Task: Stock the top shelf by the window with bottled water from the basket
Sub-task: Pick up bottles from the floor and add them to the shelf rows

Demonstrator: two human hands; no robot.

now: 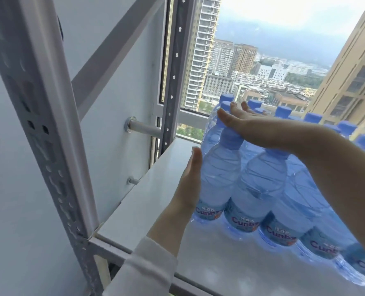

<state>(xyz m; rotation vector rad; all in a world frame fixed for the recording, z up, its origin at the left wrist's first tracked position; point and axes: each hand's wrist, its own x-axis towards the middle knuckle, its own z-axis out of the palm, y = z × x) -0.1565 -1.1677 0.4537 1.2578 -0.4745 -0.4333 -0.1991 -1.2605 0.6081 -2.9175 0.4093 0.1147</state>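
The top shelf (151,201) by the window (273,60) already carries several rows of bottled water (284,210). The bottles are blue-capped and upright, packed close from the front edge back toward the glass. The left hand (190,184) lies flat against the side of the end bottle (218,178) in the front row, its fingers (195,159) straight and together, gripping nothing. The right hand (247,122) reaches across from the right and rests palm-down over the caps (230,138) of the bottles there, fingers likewise straight (a steadying touch, not a hold). The basket is out of view, and neither hand carries a bottle.

The step in hand looks like squaring up: pressing the end of the block rightward while the caps are steadied from above. A bare strip of shelf lies between the left hand and the grey rack post (49,124), so there appears to be room for another column. The next move probably calls for a gentle, even push low on the end bottle, so that it slides rather than tips. After that, both hands would lift away to fetch more water from the basket.
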